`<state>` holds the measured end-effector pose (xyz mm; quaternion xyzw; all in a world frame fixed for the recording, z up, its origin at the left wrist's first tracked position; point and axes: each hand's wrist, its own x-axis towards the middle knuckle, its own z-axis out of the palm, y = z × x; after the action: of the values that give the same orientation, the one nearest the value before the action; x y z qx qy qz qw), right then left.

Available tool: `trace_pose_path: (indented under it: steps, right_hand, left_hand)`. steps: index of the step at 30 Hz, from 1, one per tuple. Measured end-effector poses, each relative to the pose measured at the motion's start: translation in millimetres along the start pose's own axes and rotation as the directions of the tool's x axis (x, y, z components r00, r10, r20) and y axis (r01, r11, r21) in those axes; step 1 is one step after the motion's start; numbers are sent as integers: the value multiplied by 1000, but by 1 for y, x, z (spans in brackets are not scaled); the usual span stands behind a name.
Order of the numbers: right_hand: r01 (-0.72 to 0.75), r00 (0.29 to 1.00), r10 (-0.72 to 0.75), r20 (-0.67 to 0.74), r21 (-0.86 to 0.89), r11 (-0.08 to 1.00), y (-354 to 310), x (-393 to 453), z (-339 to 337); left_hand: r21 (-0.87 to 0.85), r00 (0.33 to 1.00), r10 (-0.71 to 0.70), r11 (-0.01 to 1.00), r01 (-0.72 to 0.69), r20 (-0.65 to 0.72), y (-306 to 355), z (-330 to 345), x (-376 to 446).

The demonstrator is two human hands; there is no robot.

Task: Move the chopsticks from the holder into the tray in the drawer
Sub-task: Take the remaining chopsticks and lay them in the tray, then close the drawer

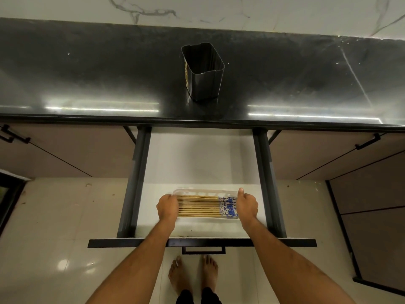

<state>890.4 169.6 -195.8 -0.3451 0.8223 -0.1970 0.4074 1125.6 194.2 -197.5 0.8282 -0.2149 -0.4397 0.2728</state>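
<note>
two hands (pixel 167 208) (pixel 247 205) grip one tray (pixel 206 191) of about nine chopsticks (pixel 198 206).

Chopsticks (pixel 200 206) flat in clear tray (pixel 206 191)

A home kitchen: dark stone counter (pixel 87 80), marble backsplash (pixel 197 9), pull-out drawer (pixel 201 242).

The room is dim, lit from overhead. Two long streaks of glare lie along the front of the dark, glossy worktop (pixel 87 84), and softer reflections shine on the floor tiles (pixel 63 263). The white drawer (pixel 197 163) bottom is the brightest area, shaded toward its back. The wide lens bows the worktop edge and stretches the forearms at the frame's bottom. Focus is slightly soft throughout.
</note>
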Motion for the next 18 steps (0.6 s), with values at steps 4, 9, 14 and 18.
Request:
trace_pose_path:
  steps: [4,9,14,18]
  right_hand:
    - [14,1000,-13,14,-33,999,1,1,2]
    - [39,999,-37,23,-68,997,1,1,3]
    - [45,998,-41,49,-76,996,-1,1,2]
    - [57,996,-52,77,-62,996,0,1,-2]
  left_hand:
    - [28,999,-30,999,30,-15,0,1,2]
    - [32,999,-41,999,41,-20,-3,1,4]
    - [38,998,-39,998,41,-53,-3,0,3]
    - [76,999,-14,997,18,-51,-1,-1,0]
